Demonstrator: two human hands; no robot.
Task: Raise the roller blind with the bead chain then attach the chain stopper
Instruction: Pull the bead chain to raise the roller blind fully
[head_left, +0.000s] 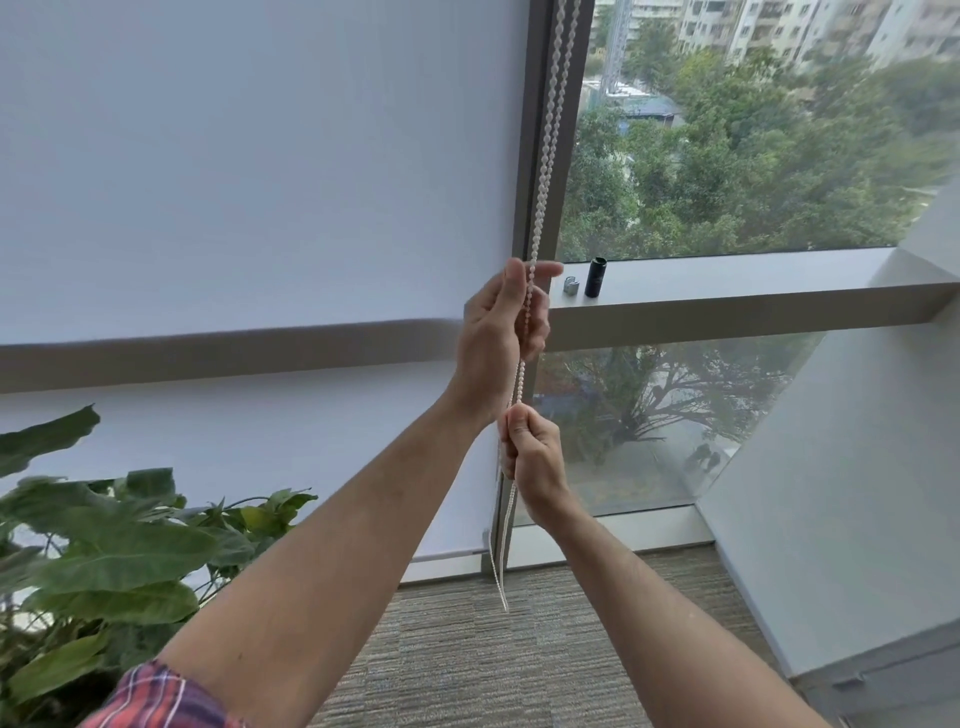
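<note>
A white roller blind (249, 182) covers the left window down to near the floor. Its white bead chain (549, 135) hangs as a double strand along the dark window frame, its loop ending just above the carpet. My left hand (501, 332) is raised at ledge height with its fingers curled loosely around the chain. Just below, my right hand (532, 447) is closed in a fist on the chain. A small grey chain stopper (571, 286) lies on the window ledge (753, 288), right of my left hand, untouched.
A black cylinder (595, 278) stands on the ledge beside the stopper. A large leafy plant (104, 561) fills the lower left. A white angled wall (852, 467) closes the right side. Grey carpet (493, 665) lies below.
</note>
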